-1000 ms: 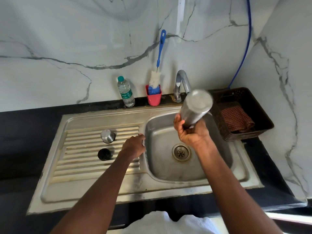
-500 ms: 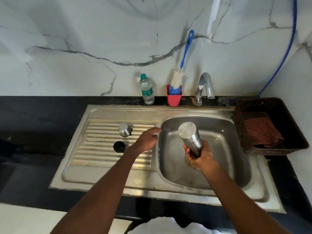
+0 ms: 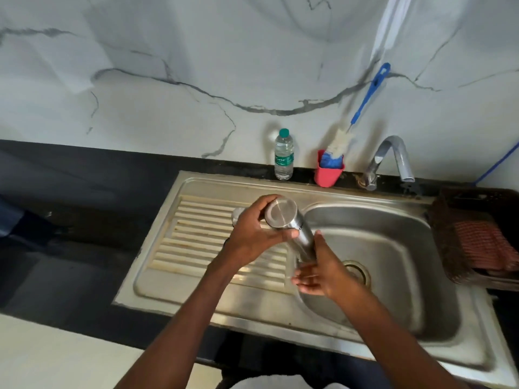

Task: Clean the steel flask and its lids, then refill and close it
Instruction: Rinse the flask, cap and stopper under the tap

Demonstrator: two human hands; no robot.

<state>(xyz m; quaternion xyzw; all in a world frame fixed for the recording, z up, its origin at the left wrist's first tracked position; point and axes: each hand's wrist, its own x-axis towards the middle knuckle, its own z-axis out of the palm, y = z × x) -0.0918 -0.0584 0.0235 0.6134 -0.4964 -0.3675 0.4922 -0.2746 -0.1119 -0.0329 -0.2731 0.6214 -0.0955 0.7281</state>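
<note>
The steel flask (image 3: 292, 228) is held upside down over the ridge between the drainboard and the sink basin (image 3: 393, 248), its flat base facing up. My left hand (image 3: 252, 234) wraps around its upper end near the base. My right hand (image 3: 320, 270) is at its lower end, fingers spread against the flask. A steel lid (image 3: 236, 215) peeks out on the drainboard behind my left hand. The black lid is hidden.
A water bottle (image 3: 284, 155), a red cup (image 3: 328, 171) with a blue-handled bottle brush (image 3: 362, 108) and the tap (image 3: 393, 158) stand along the back. A dark basket (image 3: 449, 220) with a checked cloth (image 3: 483, 248) is at the right.
The flask has moved left from over the basin to the drainboard's edge. My left hand left the sink ridge and took hold of the flask's upper end. My right hand's fingers have loosened.
</note>
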